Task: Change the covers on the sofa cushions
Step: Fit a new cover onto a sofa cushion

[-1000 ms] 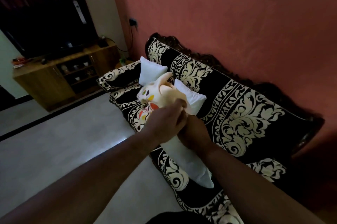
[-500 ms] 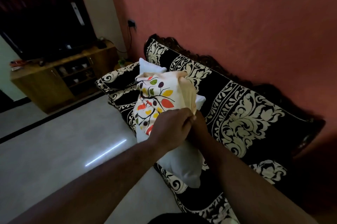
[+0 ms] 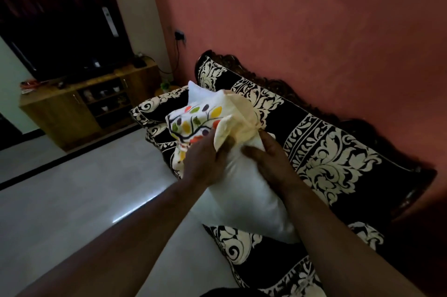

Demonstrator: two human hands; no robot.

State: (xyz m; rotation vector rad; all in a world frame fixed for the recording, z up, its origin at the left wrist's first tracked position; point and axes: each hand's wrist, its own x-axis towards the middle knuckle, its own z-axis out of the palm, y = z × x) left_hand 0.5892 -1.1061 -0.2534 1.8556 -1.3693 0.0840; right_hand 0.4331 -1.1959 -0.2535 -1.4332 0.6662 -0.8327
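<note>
Cushion cover [image 3: 193,120], cream with a printed branch and coloured leaves, is bunched over the far end of a white cushion [image 3: 249,197] that is held up above the sofa [image 3: 333,151], with the bare white part running down toward five o'clock between the forearms. Both hands meet at the cover's open edge: the left hand [image 3: 203,161] sits at about nine o'clock of the cushion, its fingers curled into a fold of the cream fabric and gripping it, while the right hand [image 3: 268,158] sits at about three o'clock, its fingers curled round the cushion just below the gathered hem. The printed part of the cover lies beyond the hands, toward eleven o'clock. A second white cushion [image 3: 197,91] pokes up behind it at twelve o'clock, resting against the sofa's black-and-cream patterned back. Off at ten o'clock, across the pale floor [image 3: 72,200], stands a wooden cabinet [image 3: 72,113] with a dark television [image 3: 60,18] above it.
</note>
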